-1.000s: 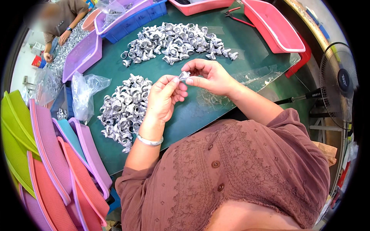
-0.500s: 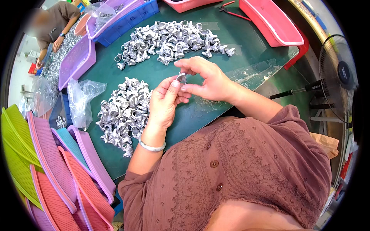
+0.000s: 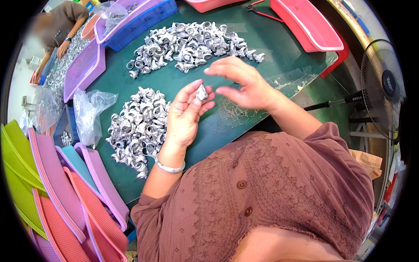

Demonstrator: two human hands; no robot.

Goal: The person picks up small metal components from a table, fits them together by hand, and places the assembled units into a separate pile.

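Note:
Between the thumb and fingers of my left hand (image 3: 182,118) is a silver metal ring (image 3: 201,92), its pointed, textured top turned up. My right hand (image 3: 252,86) hovers just to the right of it, thumb and fingers apart, holding nothing. Beside my left wrist lies a heap of similar rings (image 3: 137,126) on the green table (image 3: 205,133). A wider pile of rings (image 3: 192,46) spreads across the table beyond both hands.
Purple (image 3: 85,72), blue (image 3: 139,26) and red (image 3: 307,26) baskets line the table's far and left sides. Pliers (image 3: 264,13) lie at the back. Stacked coloured baskets (image 3: 61,183) stand at left, a fan (image 3: 379,89) at right. A co-worker's arm (image 3: 70,37) shows far left.
My right hand has let go of the ring and drawn away to the right, its fingers spreading. In my left hand the ring has turned from its open hoop to its pointed top.

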